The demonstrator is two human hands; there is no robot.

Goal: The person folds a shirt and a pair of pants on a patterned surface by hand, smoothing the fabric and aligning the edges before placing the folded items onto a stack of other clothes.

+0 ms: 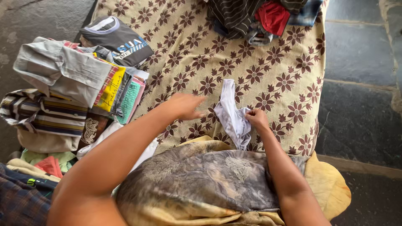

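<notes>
Right hand (256, 118) is pinching the small white garment (232, 113) at its edge, on the floral sheet (268, 54) by the lap. Left hand (184, 105) hovers spread (blurry). Loose grip, so it could bunch up crooked.

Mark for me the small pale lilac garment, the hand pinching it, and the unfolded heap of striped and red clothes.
small pale lilac cloth garment (229, 109): head view, middle of its fabric.
right hand (256, 118): head view, knuckles, pinching the garment's edge.
unfolded heap of dark striped and red clothes (268, 16): head view, red piece.
</notes>
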